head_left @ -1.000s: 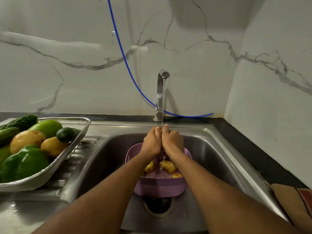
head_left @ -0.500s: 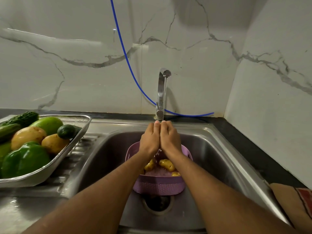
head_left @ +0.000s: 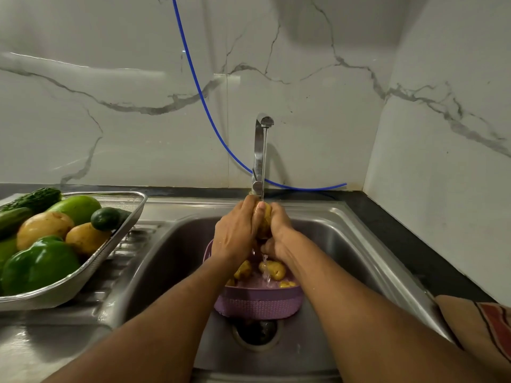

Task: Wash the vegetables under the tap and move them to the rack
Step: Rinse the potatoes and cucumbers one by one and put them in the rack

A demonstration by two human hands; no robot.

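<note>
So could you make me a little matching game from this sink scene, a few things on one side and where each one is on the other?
Things:
1. green pepper
2. purple basket
3. potato
4. blue tube

Places:
A. against the marble wall
B. gripped between both hands under the tap
C. in the metal tray on the left
D. in the sink over the drain

Pairs: 1-C, 2-D, 3-B, 4-A

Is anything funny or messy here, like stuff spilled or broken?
Nothing looks spilled or broken. The one odd thing is a blue tube hanging loose down the wall and lying on the counter behind the tap. Water runs onto the potato held in both hands over the purple basket.
</note>
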